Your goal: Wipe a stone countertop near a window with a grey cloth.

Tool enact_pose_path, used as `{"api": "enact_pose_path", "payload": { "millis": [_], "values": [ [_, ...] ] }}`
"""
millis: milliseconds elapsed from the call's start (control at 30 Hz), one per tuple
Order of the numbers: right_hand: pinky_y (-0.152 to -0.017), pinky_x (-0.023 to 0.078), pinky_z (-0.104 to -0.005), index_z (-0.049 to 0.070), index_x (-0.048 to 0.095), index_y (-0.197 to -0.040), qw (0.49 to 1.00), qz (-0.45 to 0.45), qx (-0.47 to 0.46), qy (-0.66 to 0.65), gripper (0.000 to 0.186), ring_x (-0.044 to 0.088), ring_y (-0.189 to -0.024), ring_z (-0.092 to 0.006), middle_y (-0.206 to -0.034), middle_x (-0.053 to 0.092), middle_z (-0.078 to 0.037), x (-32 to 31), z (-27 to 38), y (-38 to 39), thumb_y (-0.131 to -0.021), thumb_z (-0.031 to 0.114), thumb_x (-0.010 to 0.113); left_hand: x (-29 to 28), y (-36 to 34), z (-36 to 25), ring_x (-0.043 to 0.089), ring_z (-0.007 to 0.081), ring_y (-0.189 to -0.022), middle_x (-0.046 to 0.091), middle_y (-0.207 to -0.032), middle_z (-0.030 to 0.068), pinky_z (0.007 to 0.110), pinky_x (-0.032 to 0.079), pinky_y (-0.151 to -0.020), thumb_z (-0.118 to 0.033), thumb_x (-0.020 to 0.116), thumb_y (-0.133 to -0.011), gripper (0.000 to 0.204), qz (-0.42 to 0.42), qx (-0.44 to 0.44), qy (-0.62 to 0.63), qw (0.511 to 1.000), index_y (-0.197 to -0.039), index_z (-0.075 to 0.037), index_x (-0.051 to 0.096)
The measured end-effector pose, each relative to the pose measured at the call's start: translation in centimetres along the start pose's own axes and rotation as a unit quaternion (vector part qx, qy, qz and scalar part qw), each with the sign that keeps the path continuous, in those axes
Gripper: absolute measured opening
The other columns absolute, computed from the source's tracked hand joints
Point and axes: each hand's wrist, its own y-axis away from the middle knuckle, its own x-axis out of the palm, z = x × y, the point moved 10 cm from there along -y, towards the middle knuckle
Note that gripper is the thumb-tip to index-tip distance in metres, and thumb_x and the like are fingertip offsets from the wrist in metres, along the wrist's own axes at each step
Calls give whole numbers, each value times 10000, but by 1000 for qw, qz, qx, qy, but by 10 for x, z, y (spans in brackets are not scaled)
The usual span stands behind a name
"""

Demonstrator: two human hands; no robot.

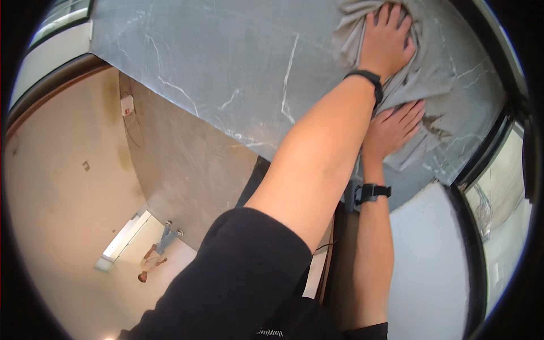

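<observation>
A crumpled grey cloth [433, 85] lies on a grey, white-veined slab [226, 68] at the upper right. My left hand [386, 42] presses down on the upper part of the cloth, fingers spread and slightly bent. Lower down, my right hand [394, 129] rests flat on the cloth with fingers stretched out. Beside the right fingertips is a dark brown patch [436, 127]. Under both palms the cloth is hidden. A black band [371, 79] circles my left wrist, and a black strap with a buckle [374, 193] is on my right.
Dark frames [464, 226] border the slab on the right. Past its lower left edge lie a brownish floor [181, 153] and a beige wall [62, 170]. A small white box with wires [127, 106] sits there. Another person [156, 252] appears far off at lower left.
</observation>
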Motion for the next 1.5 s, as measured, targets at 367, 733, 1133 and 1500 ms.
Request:
{"api": "enact_pose_path", "payload": {
  "millis": [367,733,1133,1500],
  "values": [
    [-1185,250,-460,-73,312,-1491,990,-80,-118,2,573,317,-1445,-367,-1554,338,-244,12,-5,28,-992,193,409,-61,121,39,381,311,-1406,434,-1518,113,507,275,-1163,-304,566,-888,495,-16,58,48,997,-1345,-115,584],
    [-1210,158,-501,-106,193,-1517,977,19,-208,33,658,190,-1487,-415,-1594,198,-287,29,167,181,-995,241,393,-245,182,287,352,256,-1448,417,-1549,56,456,281,-1183,-286,559,-904,538,22,-3,29,999,-1437,-223,515],
    [-1215,157,-488,-68,178,-1534,940,17,-341,5,670,179,-1498,-381,-1596,213,-259,57,395,89,-985,216,437,-316,158,423,318,276,-1449,401,-1544,77,510,221,-1194,-385,559,-892,582,-27,-124,-73,989,-1451,-234,495],
    [-1214,165,-478,-49,223,-1532,934,13,-357,-1,673,224,-1486,-373,-1587,251,-254,53,407,59,-958,216,452,-309,126,420,324,299,-1439,405,-1530,110,511,206,-1185,-363,574,-875,577,-83,-169,-107,976,-1432,-222,523]
  ]
}}
